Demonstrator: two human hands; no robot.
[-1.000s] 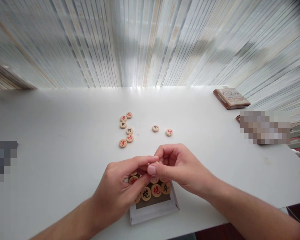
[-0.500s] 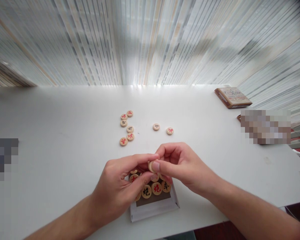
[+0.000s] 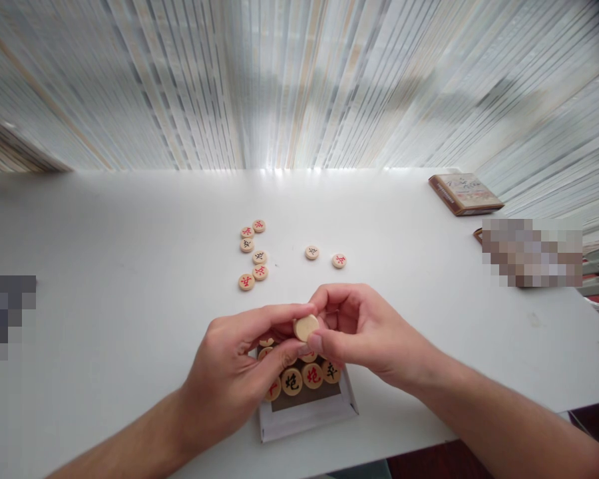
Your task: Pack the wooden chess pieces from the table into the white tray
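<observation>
A round wooden piece point(image 3: 307, 328), its visible face blank, is pinched between the fingertips of my left hand point(image 3: 244, 359) and my right hand point(image 3: 362, 329). Below them lies a shallow white box point(image 3: 304, 423) holding several round pieces with red or black characters, among them a black-marked piece point(image 3: 292, 381) and a red-marked piece point(image 3: 312, 376). My hands hide the box's far part. Beyond, several pieces point(image 3: 259, 257) form a crooked column on the table, and a black-marked piece point(image 3: 312, 252) and a red-marked piece point(image 3: 339, 261) lie apart to the right.
On the white table point(image 3: 130, 266), a flat brown box with a printed lid point(image 3: 466, 193) lies at the back right. Nearer is a blurred-out brown object point(image 3: 529, 256). Another blurred dark object point(image 3: 4, 313) is at the left edge. A striped curtain point(image 3: 279, 86) hangs behind.
The piece between my hands has turned so its blank face shows more fully. My right thumb has slid down off its face to the lower edge.
</observation>
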